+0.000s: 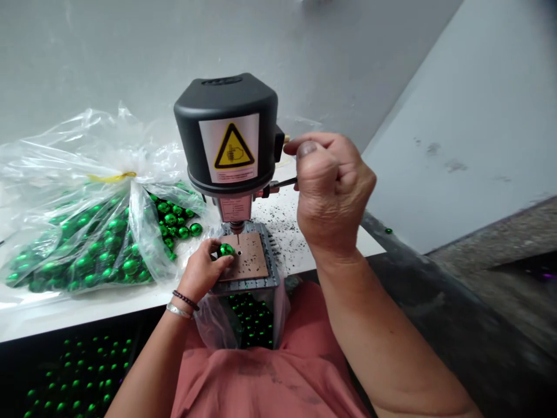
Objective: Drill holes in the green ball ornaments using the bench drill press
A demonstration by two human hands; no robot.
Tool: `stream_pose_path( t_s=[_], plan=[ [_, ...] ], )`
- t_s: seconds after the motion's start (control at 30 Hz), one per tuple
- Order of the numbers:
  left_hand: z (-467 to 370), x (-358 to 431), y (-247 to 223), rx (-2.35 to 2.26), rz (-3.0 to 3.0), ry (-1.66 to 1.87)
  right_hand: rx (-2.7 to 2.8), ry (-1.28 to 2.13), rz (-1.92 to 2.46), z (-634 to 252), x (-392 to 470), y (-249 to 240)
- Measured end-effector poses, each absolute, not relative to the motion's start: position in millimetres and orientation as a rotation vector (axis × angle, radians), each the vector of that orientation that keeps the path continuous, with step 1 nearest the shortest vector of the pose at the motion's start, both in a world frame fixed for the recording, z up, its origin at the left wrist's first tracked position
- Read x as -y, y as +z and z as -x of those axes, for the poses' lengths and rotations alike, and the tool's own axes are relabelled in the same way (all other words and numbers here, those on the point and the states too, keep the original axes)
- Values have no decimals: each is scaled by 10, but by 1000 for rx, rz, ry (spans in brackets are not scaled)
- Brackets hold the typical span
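1. At far left, a clear plastic bag (147,232) of shiny green balls (130,266), yellow tie (112,177) on. A few balls look loose on its right; a forearm nudge could roll them into the work area.
2. Left hand (204,265): thumb and fingers pinching one shiny green metallic ball (225,250), just left of the hole in a flat brown board (253,266). Can't tell if it touches the board. Round and slick, so a weak pinch could let it spin or skid.
3. Thin metal drill bit (238,238) points down right beside that ball, near the fingertips. Worst case, my read: lever drops early, fingers get nicked.
4. Dark chips (284,231) litter board and white table; build-up could tilt the ball.
5. Right hand (334,191): curled, apparently round the dark metal lever (285,183), its grip hidden. Uneven pull could bring the bit down too hard, crack the ball.
6. Stray green ball (389,231) past the table's right edge. Slip hazard if it's on the floor; can't confirm.
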State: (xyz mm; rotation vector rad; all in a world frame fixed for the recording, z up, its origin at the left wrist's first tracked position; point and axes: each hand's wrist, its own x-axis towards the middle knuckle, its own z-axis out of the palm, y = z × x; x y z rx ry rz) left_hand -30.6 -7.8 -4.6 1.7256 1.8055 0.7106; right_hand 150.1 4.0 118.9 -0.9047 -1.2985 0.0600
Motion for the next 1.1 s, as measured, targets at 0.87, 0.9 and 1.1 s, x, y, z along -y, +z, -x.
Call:
stream_pose_path(
  t_s=[0.87, 0.9, 1.1],
  plan=[
    [123, -49, -94, -1719, -2078, 481, 1327, 14, 930, -1527, 38, 1127],
    [114, -47, -94, -1723, -2082, 484, 1329, 13, 939, -1529, 52, 1111],
    [69, -36, -79, -1750, -2086, 481, 1331, -74, 959, -1554, 160, 925]
  ],
)
